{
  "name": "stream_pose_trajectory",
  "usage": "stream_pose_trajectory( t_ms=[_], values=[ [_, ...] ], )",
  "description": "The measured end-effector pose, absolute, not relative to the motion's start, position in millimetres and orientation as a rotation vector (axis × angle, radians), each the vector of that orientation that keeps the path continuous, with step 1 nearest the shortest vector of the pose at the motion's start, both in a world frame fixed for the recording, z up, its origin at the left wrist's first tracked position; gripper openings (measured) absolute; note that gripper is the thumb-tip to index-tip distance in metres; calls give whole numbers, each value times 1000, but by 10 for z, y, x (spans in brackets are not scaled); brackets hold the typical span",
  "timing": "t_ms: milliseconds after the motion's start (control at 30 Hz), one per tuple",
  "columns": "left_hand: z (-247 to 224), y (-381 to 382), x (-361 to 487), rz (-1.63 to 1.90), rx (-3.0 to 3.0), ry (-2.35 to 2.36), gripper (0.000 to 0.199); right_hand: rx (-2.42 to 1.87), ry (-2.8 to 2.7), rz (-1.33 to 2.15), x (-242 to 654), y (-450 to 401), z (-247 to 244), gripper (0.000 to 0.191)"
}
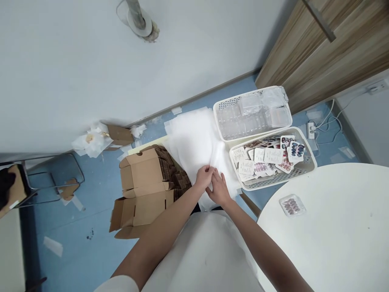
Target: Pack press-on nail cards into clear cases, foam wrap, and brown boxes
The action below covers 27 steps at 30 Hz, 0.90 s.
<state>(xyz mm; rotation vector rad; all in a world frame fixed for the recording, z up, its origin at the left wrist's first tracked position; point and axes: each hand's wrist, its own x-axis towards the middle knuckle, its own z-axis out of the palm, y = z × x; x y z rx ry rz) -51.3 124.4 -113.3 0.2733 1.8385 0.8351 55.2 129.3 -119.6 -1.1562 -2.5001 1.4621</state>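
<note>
A stack of thin white foam sheets [191, 134] lies in front of me, some of it hanging down near my body. My left hand [204, 177] is over the sheets with its fingers pinched together on the white sheet material. Close beside it, my right hand [219, 190] lies on the sheets, fingers stretched out and thumb apart, its fingertips near the left hand's. To the left of the sheets is a pile of flat, partly unfolded cardboard boxes [148, 172]. Whether a single sheet is separated between the fingers cannot be made out.
Right of the sheets stand a white basket of clear plastic boxes [223, 132] and another basket [312, 165] with printed cards and false-nail sets. A round white table [334, 235] holds a small clear case [292, 205]. Scraps and a metal-framed chair [54, 182] are at left.
</note>
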Motion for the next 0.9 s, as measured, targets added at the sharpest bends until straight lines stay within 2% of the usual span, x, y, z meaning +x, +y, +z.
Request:
stream_pose_trajectory(
  t_ms=[100,167,333,467,600,667,900],
  values=[
    [-1091,1231,-579,880,195,1922,18,-1095,-2426,1496,567,1298,-1126,58],
    [-1029,1217,-621,872,182,1974,18,-1201,-2257,1507,575,1322,-1102,52],
    [-843,1163,-622,867,181,1948,20,-1421,-1728,1712,484,1502,-1080,61],
    [-744,1065,-521,899,224,1849,26,-1363,-1638,1830,384,1664,-980,47],
    [-631,898,-427,912,353,1744,28,-1427,-1719,1703,437,1673,-813,29],
    [-552,793,-407,915,407,1749,30,-1478,-1736,1614,520,1614,-714,29],
    [-399,418,-309,851,505,1796,59,-1483,-1890,1356,949,1184,-330,34]
  ],
)
